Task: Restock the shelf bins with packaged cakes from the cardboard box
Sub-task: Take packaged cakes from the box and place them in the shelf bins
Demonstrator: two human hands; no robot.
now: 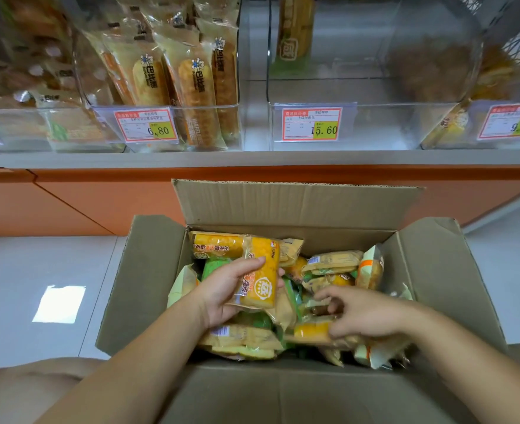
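Observation:
An open cardboard box point(148, 270) stands on the floor below me, full of loose packaged cakes in yellow, green and orange wrappers. My left hand point(225, 292) grips one yellow packaged cake point(261, 273) just above the pile. My right hand point(359, 313) is down in the box with its fingers spread over another yellow packaged cake point(310, 330); whether they close on it is unclear. On the shelf above, a clear bin point(405, 123) tagged 15.60 holds one tall cake pack point(295, 26) at its back.
The left clear bin point(209, 123), tagged 6.80, is packed with upright waffle cakes. Further bins with packs sit at the far left point(16, 130) and far right point(454, 127). An orange panel point(99, 203) runs under the grey shelf edge. My knee point(29, 390) is at lower left.

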